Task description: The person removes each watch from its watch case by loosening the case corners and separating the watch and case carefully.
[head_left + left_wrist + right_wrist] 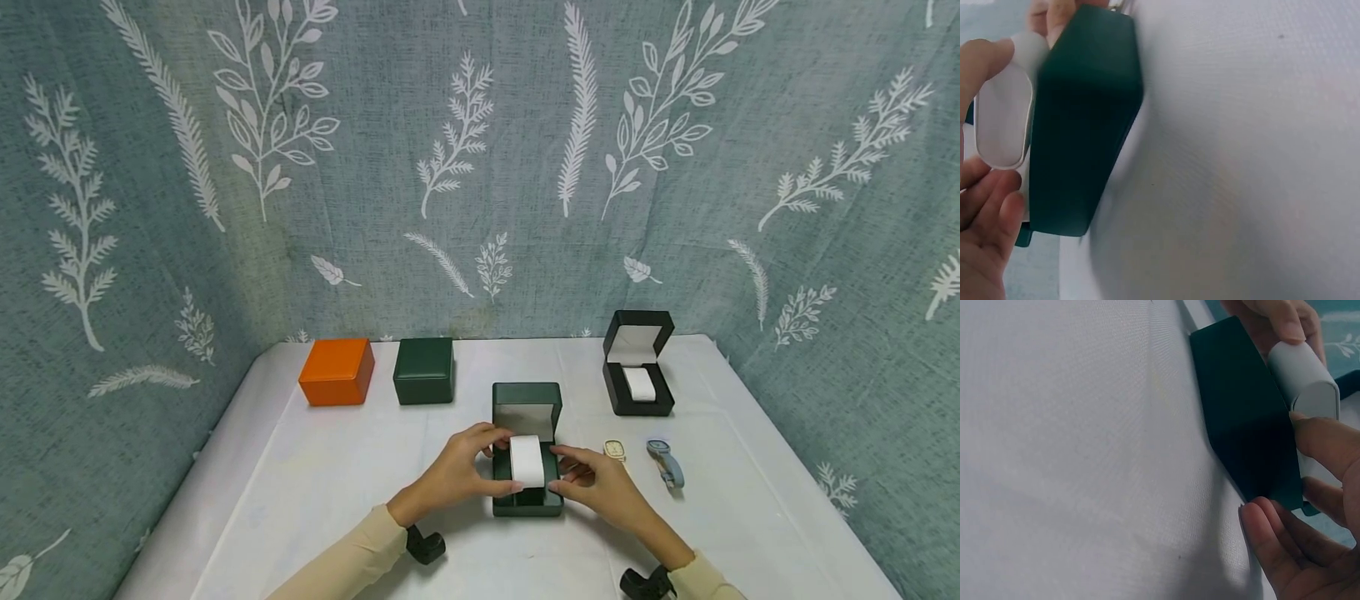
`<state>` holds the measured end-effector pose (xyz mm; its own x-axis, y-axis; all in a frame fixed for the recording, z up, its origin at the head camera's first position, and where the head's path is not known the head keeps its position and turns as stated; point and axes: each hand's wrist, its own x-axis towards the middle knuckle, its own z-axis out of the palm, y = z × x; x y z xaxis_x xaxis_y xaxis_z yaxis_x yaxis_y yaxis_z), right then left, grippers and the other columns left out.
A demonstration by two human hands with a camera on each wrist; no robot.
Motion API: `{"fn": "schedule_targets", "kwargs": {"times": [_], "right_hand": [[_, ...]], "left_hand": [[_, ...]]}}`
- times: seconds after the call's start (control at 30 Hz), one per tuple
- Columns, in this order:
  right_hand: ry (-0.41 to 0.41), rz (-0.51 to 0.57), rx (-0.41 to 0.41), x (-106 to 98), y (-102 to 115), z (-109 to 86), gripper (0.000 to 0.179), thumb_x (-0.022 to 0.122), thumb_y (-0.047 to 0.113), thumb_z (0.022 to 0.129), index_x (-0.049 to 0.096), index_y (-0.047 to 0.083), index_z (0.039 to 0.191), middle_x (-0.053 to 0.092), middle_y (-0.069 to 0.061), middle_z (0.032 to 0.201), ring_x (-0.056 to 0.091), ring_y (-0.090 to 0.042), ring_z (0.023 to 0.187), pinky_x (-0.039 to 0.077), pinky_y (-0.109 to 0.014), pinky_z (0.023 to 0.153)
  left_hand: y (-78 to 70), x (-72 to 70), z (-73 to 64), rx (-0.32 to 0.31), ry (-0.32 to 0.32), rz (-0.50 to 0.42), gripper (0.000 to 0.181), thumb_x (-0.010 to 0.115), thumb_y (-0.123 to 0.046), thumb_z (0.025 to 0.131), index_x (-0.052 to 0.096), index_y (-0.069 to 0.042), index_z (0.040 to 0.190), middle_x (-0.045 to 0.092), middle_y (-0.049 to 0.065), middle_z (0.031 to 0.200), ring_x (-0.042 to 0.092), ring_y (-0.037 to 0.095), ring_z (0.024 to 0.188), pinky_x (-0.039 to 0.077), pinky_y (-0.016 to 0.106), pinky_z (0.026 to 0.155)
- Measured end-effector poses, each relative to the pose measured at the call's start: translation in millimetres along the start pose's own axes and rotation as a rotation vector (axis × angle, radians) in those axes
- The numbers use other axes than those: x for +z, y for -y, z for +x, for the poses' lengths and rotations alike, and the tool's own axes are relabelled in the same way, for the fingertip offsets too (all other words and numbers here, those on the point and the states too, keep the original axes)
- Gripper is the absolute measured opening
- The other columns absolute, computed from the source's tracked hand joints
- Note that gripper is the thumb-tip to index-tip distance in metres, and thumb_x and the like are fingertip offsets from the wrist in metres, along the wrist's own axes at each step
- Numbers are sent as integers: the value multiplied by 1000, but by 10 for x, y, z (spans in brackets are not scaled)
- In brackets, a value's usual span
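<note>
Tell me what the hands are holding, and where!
The left hand pinches the white cushion near its left end; the right hand only touches the right side of the open green box.

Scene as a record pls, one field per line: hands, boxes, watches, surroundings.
left_hand: left hand pinches white watch cushion, which stands above the box rim
right_hand: right hand holds the right side of the open green watch box
closed_boxes: orange box, green box to its right
other_open_box: black watch box, back right, white cushion inside
watches: gold-toned watch; blue-strapped watch to its right
surface: table with white cover
backdrop: blue-green leaf-print fabric
</note>
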<state>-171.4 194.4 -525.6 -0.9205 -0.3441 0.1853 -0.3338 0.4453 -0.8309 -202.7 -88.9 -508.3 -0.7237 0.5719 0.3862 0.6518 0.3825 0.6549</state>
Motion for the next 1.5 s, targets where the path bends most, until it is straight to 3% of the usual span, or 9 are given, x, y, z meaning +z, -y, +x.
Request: {"fn": "schedule_targets", "kwargs": {"times": [0.3,0.57,0.87,1.2,1.5], "right_hand": [[-13,-11,-37,12,10,-14,54,83,27,89,67,3,134,72,1,93,69,-9,83,59,-27,75],[-16,-11,-28,3,9,-15,53,83,27,90,67,4,135,72,0,94,69,-9,83,59,-26,75],[-13,-20,-15,-1,22,-17,54,83,30,90,67,5,135,71,1,93,69,-8,83,59,-27,75],[2,-26,-2,4,5,-19,56,82,33,90,66,6,137,71,2,94,68,-8,84,59,-27,76],[-2,-10,-1,-2,7,-19,56,83,34,89,67,8,136,71,2,94,68,-8,84,58,-26,76]], "left_hand": [[-2,30,-28,-38,21,113,69,87,-48,81,65,-13,136,61,-3,119,57,10,91,53,26,75],[-7,38,-24,-27,41,224,71,83,-52,83,65,-13,139,62,-3,120,59,13,86,50,23,73],[-43,47,-22,-38,100,303,74,79,-54,87,60,-12,145,57,0,137,58,11,118,54,32,93],[-66,16,-23,-63,134,235,75,77,-55,89,57,-16,148,57,-3,132,56,6,84,48,21,72],[-78,7,-25,-44,176,287,76,72,-55,92,52,-13,152,52,2,141,53,0,79,47,19,69]]}}
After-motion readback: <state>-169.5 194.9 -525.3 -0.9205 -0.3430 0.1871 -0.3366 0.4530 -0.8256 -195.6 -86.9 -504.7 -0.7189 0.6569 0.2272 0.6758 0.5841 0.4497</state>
